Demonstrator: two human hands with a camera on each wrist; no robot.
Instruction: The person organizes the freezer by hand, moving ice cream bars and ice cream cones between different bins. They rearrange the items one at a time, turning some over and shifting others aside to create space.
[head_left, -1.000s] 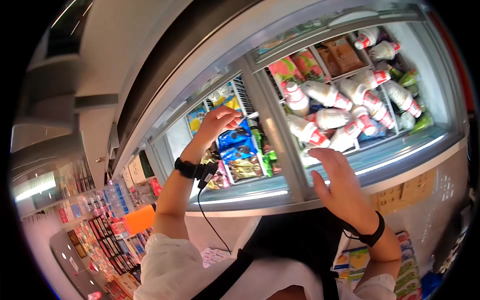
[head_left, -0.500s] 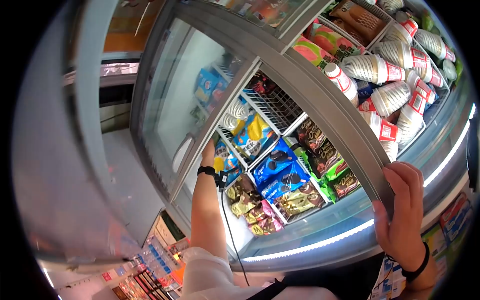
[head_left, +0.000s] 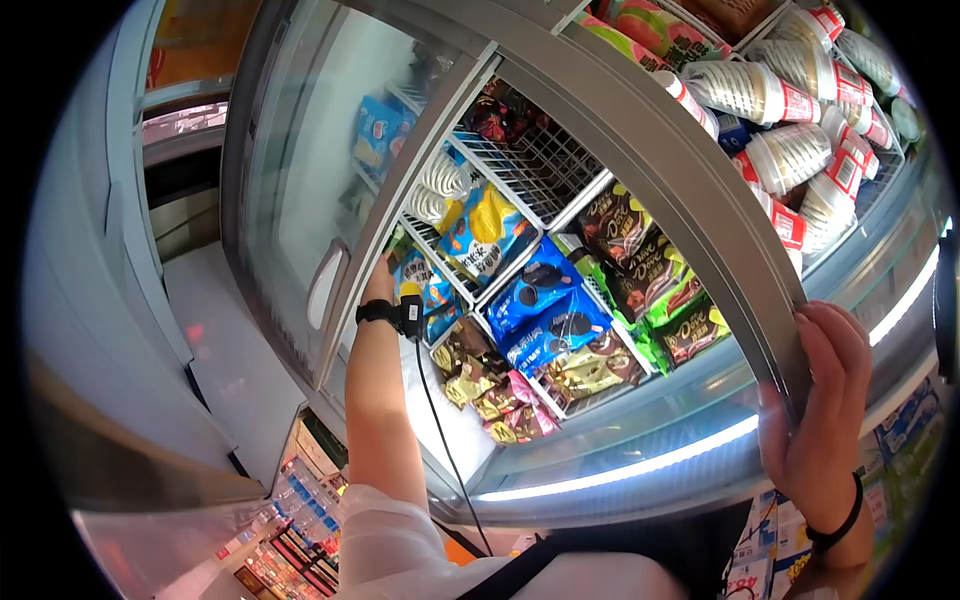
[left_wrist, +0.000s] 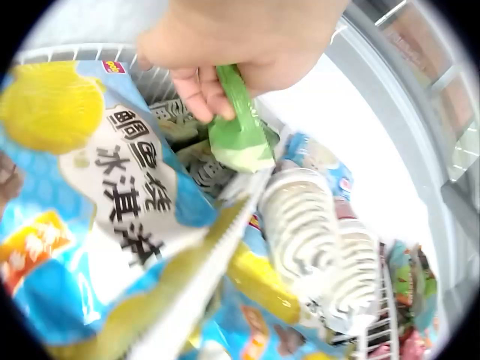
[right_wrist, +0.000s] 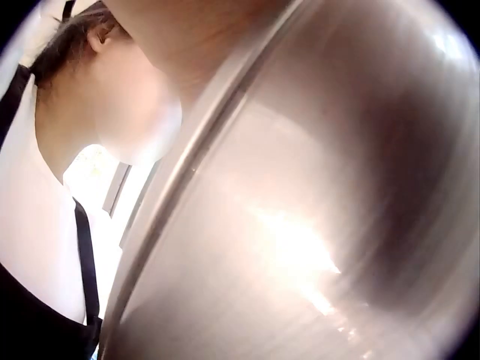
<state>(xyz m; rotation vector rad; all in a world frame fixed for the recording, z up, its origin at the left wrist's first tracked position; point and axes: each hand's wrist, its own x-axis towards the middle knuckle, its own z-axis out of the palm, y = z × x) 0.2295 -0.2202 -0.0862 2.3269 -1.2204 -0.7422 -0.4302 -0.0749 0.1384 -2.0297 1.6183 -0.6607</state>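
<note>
In the left wrist view my left hand (left_wrist: 247, 45) pinches a green wrapped packet (left_wrist: 238, 127), held by its upper end above a wire basket. The head view shows this hand (head_left: 384, 275) deep in the freezer's left section, partly behind the edge of the glass lid (head_left: 300, 160). Blue and yellow ice cream bags (left_wrist: 97, 180) and swirl-patterned cones (left_wrist: 300, 217) lie around it. My right hand (head_left: 825, 400) grips the front end of the freezer's grey metal frame (head_left: 740, 260), thumb on one side and fingers on the other. The right wrist view shows mostly blurred metal.
White wire baskets divide the freezer; beside the left hand lie blue packets (head_left: 550, 310), brown packs (head_left: 650, 270) and gold ones (head_left: 595, 375). Cups with red labels (head_left: 790, 160) fill the right section. A cable (head_left: 435, 430) hangs from the left wrist camera (head_left: 411, 312).
My left hand has gone from above the baskets down into the left section and now holds the green packet. The right hand has moved onto the metal frame. The head view has shifted.
</note>
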